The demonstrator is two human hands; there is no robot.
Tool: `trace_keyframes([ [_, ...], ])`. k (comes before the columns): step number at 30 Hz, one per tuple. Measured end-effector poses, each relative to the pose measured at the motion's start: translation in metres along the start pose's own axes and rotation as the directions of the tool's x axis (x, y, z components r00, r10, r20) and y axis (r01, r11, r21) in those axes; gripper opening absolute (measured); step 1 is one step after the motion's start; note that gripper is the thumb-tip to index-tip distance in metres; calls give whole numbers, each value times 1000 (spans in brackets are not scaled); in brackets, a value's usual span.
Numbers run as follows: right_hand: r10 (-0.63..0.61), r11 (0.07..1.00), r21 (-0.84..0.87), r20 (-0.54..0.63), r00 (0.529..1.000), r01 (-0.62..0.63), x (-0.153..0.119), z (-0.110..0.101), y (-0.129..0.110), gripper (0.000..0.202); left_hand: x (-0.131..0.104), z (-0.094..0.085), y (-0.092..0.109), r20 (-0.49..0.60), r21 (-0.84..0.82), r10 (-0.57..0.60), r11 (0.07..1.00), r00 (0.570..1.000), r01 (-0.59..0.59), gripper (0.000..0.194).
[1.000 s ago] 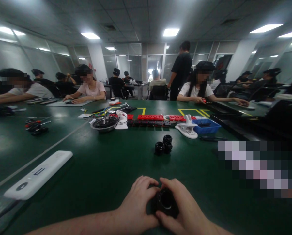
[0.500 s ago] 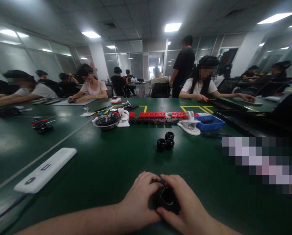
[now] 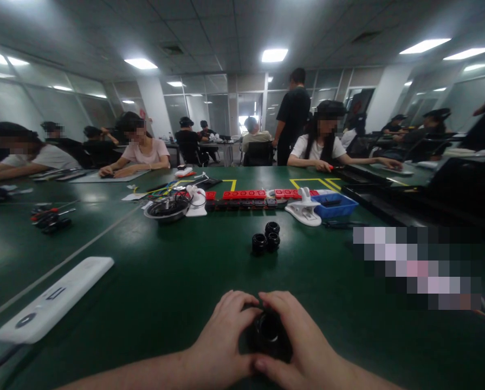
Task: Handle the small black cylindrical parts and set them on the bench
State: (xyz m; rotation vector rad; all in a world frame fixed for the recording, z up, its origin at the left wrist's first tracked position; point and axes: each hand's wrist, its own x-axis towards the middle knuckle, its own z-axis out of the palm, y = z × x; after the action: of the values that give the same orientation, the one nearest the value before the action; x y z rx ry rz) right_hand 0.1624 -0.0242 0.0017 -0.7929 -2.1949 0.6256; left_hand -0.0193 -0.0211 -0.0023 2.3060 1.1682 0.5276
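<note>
Near the front edge of the green table (image 3: 177, 303), a black ring-shaped part (image 3: 270, 328) stands between my two hands, its round opening facing up. My left hand (image 3: 226, 338) curves round its left side, and my right hand (image 3: 305, 338) wraps its right side with the thumb in front. The fingertips of both hands nearly meet at the far side. Farther forward sit several similar black parts: one on the left (image 3: 259, 244), one on the right (image 3: 273, 241) and one behind them (image 3: 272, 228).
A white power strip (image 3: 57, 298) lies at the left. Across the middle are a metal bowl (image 3: 167, 211), red blocks (image 3: 244, 195), a white clamp (image 3: 304, 208) and a blue tray (image 3: 335, 206). Several people sit around the table; a person's hand (image 3: 323, 166) is at its far side.
The view has turned slightly, so the table's contents appear shifted left. Both hands stay round the black part, with little change in their grip.
</note>
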Motion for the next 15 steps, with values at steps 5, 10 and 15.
trace_keyframes([
  [5,73,997,26,37,997,-74,1,1,-2,55,0,-1,3,-7,20,0,1000,1000,0,47],
  [10,1,995,97,58,998,-7,1,-1,-6,53,0,-1,4,-13,8,7,1000,1000,-7,43],
  [15,-33,991,135,84,996,21,1,-4,-11,59,-1,0,1,-12,18,9,1000,1000,-9,47],
])
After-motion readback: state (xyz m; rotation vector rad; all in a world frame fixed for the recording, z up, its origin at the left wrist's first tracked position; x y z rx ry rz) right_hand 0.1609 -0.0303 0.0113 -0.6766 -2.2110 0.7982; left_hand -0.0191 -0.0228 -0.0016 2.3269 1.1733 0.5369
